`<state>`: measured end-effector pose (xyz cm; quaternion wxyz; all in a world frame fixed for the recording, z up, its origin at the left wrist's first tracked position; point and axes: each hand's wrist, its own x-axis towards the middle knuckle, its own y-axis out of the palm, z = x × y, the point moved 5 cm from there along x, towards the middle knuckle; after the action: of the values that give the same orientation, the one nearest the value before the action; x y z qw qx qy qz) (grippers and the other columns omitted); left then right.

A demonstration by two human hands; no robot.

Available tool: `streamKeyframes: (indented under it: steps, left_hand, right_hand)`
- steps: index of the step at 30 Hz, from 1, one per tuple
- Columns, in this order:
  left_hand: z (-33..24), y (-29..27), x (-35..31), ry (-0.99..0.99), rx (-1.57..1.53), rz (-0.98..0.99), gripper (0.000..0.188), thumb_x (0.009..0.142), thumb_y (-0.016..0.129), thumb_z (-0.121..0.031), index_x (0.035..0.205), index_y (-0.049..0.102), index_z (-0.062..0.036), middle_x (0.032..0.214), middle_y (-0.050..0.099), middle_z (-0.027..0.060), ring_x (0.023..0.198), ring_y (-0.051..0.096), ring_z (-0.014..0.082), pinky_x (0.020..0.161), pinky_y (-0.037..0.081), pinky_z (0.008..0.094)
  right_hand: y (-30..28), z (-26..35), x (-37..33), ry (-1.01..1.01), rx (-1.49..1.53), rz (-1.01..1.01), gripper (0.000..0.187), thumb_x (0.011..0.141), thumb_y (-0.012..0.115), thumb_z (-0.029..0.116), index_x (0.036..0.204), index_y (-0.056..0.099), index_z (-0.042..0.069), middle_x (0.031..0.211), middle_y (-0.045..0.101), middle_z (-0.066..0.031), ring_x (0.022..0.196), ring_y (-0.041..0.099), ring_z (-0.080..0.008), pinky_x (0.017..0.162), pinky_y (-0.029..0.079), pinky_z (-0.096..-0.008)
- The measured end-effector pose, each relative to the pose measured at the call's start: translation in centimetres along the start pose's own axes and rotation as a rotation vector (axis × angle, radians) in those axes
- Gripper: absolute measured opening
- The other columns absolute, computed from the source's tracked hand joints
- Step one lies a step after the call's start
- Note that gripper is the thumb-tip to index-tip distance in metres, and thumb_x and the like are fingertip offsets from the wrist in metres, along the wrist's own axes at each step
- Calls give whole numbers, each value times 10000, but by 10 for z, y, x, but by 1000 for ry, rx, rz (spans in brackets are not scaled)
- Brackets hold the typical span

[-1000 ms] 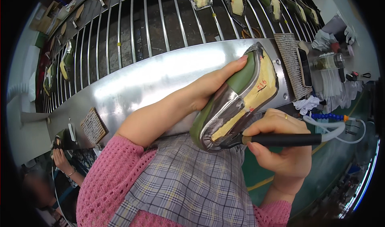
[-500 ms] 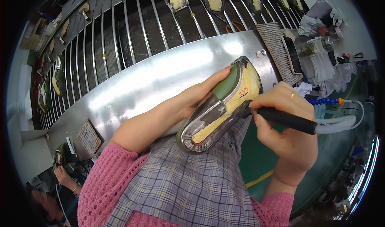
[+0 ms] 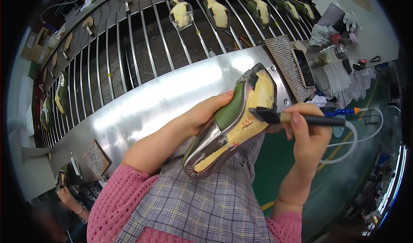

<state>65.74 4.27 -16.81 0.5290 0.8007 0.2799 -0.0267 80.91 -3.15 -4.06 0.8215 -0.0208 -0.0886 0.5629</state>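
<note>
My left hand (image 3: pixel 205 114) is closed round the green side of an unsoled shoe (image 3: pixel 234 114). The shoe is tilted with its underside toward me, showing a cream insole board, dark folded-over edges and handwritten red marks. In my right hand (image 3: pixel 313 133) is a brush (image 3: pixel 266 114) with a black flat head and a dark handle, a pale hose trailing from the handle's end. The brush head lies over the cream underside near the shoe's middle; whether it touches cannot be told.
A shiny metal ledge (image 3: pixel 172 92) runs ahead of me, with a roller rack (image 3: pixel 144 45) beyond carrying several similar shoes (image 3: pixel 217 15). At right are a ribbed pad (image 3: pixel 286 58), a phone (image 3: pixel 303 67) and a glass jar (image 3: pixel 331 55). Another person's hand (image 3: pixel 68 196) works at lower left.
The brush has moved from the shoe's darker side edge up over the cream underside, its head now in sight. The shoe has shifted slightly left and down, its underside turned a little.
</note>
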Motion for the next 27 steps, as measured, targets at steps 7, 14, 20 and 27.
streamKeyframes:
  steps: [7, 14, 20, 27]
  left_hand:
    - [4, -27, 0, 31, 86, 89, 522, 990, 430, -429, 1287, 508, -7, 1132, 647, 136, 971, 664, 183, 850, 550, 314]
    - [-5, -38, -4, 83, 14, -84, 477, 1015, 386, -374, 1346, 448, -36, 1208, 611, 134, 1030, 644, 189, 874, 549, 324]
    - [-13, -67, -1, 206, -108, -233, 472, 1003, 413, -382, 1366, 417, -82, 1200, 613, 123, 1008, 652, 199, 845, 561, 325]
    - [-24, -72, -7, 287, -107, -177, 547, 979, 401, -481, 1344, 446, -76, 1173, 628, 130, 969, 668, 222, 804, 576, 342]
  right_hand:
    - [3, 6, 0, -604, -506, 35, 164, 779, 702, -18, 931, 642, -22, 785, 645, -112, 619, 579, -202, 564, 462, -282]
    - [-11, -10, -6, -213, 48, 149, 152, 805, 687, -8, 949, 648, -38, 826, 652, -65, 653, 562, -119, 598, 446, -242]
    - [-64, -119, 46, 88, -127, -164, 167, 944, 592, 151, 999, 606, -5, 877, 622, -58, 736, 544, -96, 658, 436, -223]
    - [-32, -201, 69, 234, -239, -153, 339, 997, 496, 310, 1013, 586, -17, 932, 655, -92, 842, 607, -133, 767, 484, -287]
